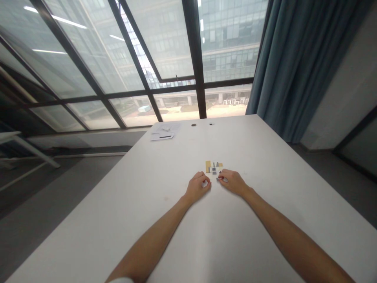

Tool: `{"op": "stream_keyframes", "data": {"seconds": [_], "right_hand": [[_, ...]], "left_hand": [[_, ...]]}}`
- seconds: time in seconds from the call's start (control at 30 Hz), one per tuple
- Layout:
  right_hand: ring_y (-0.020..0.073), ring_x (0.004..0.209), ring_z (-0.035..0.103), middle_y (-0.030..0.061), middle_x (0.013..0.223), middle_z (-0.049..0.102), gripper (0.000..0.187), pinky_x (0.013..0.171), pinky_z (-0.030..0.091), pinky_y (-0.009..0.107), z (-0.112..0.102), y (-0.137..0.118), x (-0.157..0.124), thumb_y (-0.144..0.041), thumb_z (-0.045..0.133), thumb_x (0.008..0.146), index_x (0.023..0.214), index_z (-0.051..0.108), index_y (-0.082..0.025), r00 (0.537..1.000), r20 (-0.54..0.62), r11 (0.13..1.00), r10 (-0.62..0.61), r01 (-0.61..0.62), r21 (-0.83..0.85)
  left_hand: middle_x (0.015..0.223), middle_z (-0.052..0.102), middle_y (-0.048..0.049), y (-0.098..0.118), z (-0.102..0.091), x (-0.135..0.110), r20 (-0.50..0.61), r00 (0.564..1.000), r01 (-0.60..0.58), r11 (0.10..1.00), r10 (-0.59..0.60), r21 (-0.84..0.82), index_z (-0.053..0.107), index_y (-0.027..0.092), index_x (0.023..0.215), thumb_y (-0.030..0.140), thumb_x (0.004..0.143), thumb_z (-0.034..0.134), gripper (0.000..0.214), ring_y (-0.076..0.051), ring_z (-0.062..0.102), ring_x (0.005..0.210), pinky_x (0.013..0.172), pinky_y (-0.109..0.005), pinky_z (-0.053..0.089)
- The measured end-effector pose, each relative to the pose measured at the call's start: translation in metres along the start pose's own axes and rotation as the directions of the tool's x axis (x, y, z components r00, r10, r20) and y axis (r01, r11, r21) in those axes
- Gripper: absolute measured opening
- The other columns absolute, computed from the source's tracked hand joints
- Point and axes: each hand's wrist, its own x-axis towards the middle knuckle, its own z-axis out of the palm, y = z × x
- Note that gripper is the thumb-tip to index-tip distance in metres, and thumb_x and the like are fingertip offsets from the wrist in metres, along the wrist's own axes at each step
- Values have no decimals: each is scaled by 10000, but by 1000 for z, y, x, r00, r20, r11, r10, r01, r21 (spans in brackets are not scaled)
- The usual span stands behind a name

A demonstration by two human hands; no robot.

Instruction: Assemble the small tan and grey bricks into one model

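Note:
Several small flat pieces lie close together on the white table (176, 220), among them a yellow piece (207, 163) and a dark grey piece (214, 173). My right hand (234, 182) is just to their right, thumb and forefinger pinched on a small grey piece (217, 179) at the near edge of the group. On the near left side of the pieces, my left hand (198, 186) rests on the table with thumb and forefinger curled together. Whatever may be between those fingertips is too small to make out.
White papers (169, 127) and a white item with a dark strip (162, 136) lie at the table's far left corner. Two round spots, one dark (193, 125), are near the far edge. Beyond stand windows (173, 39) and a blue curtain (294, 67).

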Motion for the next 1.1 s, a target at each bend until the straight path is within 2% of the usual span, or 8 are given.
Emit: {"op": "stream_keyframes", "data": {"seconds": [0.1, 0.3, 0.5, 0.67, 1.1], "right_hand": [[146, 801, 628, 22, 879, 695, 120, 758, 441, 243, -5, 9, -2, -185, 626, 887, 879, 744, -206, 996, 25, 996, 86, -85, -37], [150, 803, 629, 29, 892, 707, 147, 744, 420, 243, -5, 18, -2, -193, 620, 895, 889, 766, -214, 983, 103, 985, 151, -141, -102], [162, 774, 623, 49, 868, 706, 192, 700, 394, 254, -7, 14, -1, -264, 601, 933, 840, 757, -202, 974, 88, 969, 207, -191, -159], [176, 728, 620, 69, 822, 708, 173, 669, 388, 268, -6, 5, -1, -289, 639, 891, 803, 752, -190, 954, 68, 937, 293, -272, -220], [190, 744, 638, 96, 865, 727, 211, 652, 381, 279, 5, 3, 4, -283, 611, 914, 814, 767, -182, 932, 14, 907, 363, -350, -234]], "left_hand": [[835, 581, -26, -2, 2, 0, -12, 1000, 21, 1000, -21, 0, 657, 205, 829, 205, 872, 623, 55, -173, 557, 875, 796, -285, 441], [841, 587, -30, -4, 3, 1, 13, 999, 39, 999, -39, -10, 668, 207, 832, 204, 865, 625, 54, -174, 563, 876, 798, -288, 443], [842, 589, -27, -4, 3, 1, 0, 1000, 27, 999, -27, -28, 672, 205, 835, 197, 867, 627, 55, -168, 557, 860, 783, -281, 438], [849, 594, -29, -6, 3, 1, 9, 999, 48, 998, -48, -30, 668, 202, 836, 203, 867, 625, 53, -169, 557, 856, 779, -285, 438], [816, 579, -23, -5, 2, 2, 0, 998, 57, 996, -57, -63, 666, 202, 809, 199, 859, 629, 62, -166, 559, 842, 765, -276, 435]]}}
